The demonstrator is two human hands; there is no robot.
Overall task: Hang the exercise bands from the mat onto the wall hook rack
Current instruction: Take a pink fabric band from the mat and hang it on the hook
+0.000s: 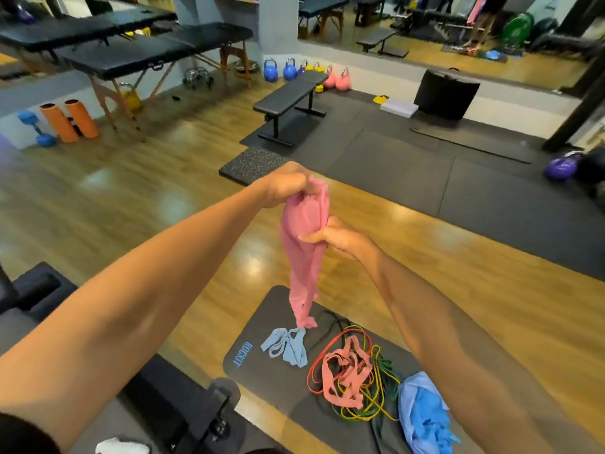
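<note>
Pink band, held aloft

Left hand (288, 185) pinches pink band (304, 257) at its top; right hand (340, 239) grips it midway, fingers curled. Band hangs above mat (262, 371), where light-blue bands (288, 347) and tangled loops (347, 378) lie.

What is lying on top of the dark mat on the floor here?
On the mat: light blue bands, a pink band tangle over thin red, yellow and green loop bands, and a blue bundle. The right forearm covers the mat's far right.
</note>
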